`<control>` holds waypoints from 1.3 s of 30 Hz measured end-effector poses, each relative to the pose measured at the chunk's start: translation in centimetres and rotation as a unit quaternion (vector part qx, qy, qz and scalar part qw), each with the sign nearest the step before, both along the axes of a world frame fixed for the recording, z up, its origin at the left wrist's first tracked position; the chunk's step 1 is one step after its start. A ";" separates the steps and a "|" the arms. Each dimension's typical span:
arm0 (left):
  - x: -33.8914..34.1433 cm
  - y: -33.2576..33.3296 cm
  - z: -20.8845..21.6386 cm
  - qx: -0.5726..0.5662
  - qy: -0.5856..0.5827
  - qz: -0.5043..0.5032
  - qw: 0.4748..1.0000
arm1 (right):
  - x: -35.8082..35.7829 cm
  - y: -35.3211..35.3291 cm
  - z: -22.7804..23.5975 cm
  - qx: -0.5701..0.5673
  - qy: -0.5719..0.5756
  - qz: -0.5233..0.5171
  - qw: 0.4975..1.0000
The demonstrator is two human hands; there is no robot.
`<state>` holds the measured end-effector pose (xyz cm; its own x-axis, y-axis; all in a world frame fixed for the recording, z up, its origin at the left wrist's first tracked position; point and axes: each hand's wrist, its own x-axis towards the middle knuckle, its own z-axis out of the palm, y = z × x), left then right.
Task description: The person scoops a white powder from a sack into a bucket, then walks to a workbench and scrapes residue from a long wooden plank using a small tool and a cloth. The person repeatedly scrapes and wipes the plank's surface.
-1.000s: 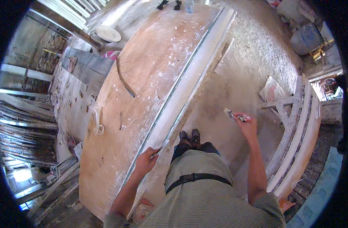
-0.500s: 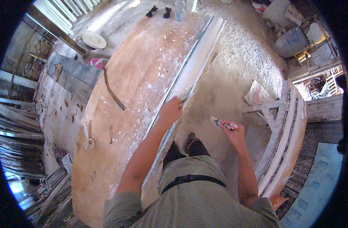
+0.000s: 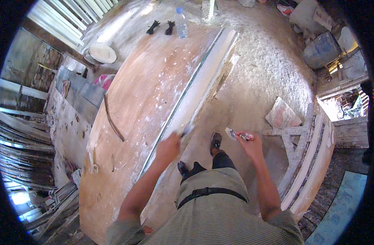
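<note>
My left hand [image 3: 168,148] is closed around a small flat-bladed scraper [image 3: 188,130], whose dark blade is blurred. It is at the near part of a long pale strip [image 3: 197,87] coated in white, with a dark green line along its left side. This strip borders a large curved wooden panel [image 3: 134,98] spotted with white flecks. Held out to the right, over the floor, my right hand [image 3: 251,145] grips a putty knife [image 3: 232,134] with a white-smeared blade and a stained red-and-white handle.
A bent dark strip [image 3: 110,118] lies on the panel. At its far end stand a clear bottle [image 3: 181,26] and two black bundles [image 3: 153,27]. A curved wooden frame [image 3: 307,151] is close on my right. Beyond it sits a dark drum [image 3: 321,50].
My left hand has come back toward me along the strip with its scraper. My right hand keeps its hold on the putty knife, hardly moved. My feet and the view have shifted slightly.
</note>
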<state>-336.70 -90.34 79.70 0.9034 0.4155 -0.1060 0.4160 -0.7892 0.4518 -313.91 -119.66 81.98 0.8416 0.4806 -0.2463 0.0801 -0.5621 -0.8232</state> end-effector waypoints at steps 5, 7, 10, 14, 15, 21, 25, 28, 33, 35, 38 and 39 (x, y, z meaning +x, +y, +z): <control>21.2 2.7 -0.2 -0.016 -0.030 0.044 0.998 | 6.6 1.4 1.8 0.010 0.035 0.043 0.998; 23.3 3.1 -1.0 0.015 -0.068 0.035 0.997 | 8.3 1.8 1.8 0.020 0.025 0.085 0.996; 17.1 1.6 -2.1 -0.058 -0.067 0.098 0.991 | 10.5 2.0 1.2 0.030 0.027 0.120 0.992; 0.4 -2.5 -0.8 -0.257 -0.001 0.292 0.921 | 12.7 1.8 0.2 -0.024 0.076 0.100 0.992; -3.4 -3.7 0.3 -0.335 0.090 0.384 0.856 | 13.1 1.7 0.0 -0.036 0.074 0.103 0.991; 1.0 -2.4 -0.2 -0.318 0.074 0.344 0.881 | 13.1 3.0 -0.2 -0.050 0.108 0.135 0.984; 20.5 4.3 -3.1 -0.187 -0.002 0.129 0.974 | 11.7 5.1 0.3 -0.073 0.046 0.192 0.978; 30.0 9.6 -2.6 -0.265 0.164 0.132 0.941 | 11.1 6.9 1.2 -0.043 0.083 0.183 0.979; 24.1 10.2 -1.7 -0.165 0.086 -0.027 0.982 | 10.1 9.8 1.7 -0.050 0.064 0.275 0.958; 16.3 7.8 -1.5 -0.204 -0.026 0.032 0.978 | 8.5 11.2 1.2 0.033 0.024 0.322 0.946; 5.3 4.9 1.1 -0.359 -0.024 0.245 0.900 | 5.5 14.2 -1.4 0.080 -0.217 0.531 0.815; 2.4 4.2 2.1 -0.411 -0.030 0.293 0.863 | 4.4 15.6 -2.2 0.122 -0.237 0.565 0.781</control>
<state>-334.25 -86.16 81.81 0.5775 0.6092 -0.5434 0.5917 0.1462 0.7928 -309.55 -104.09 79.79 -0.1855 0.9661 0.1795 0.7389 0.2575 -0.6226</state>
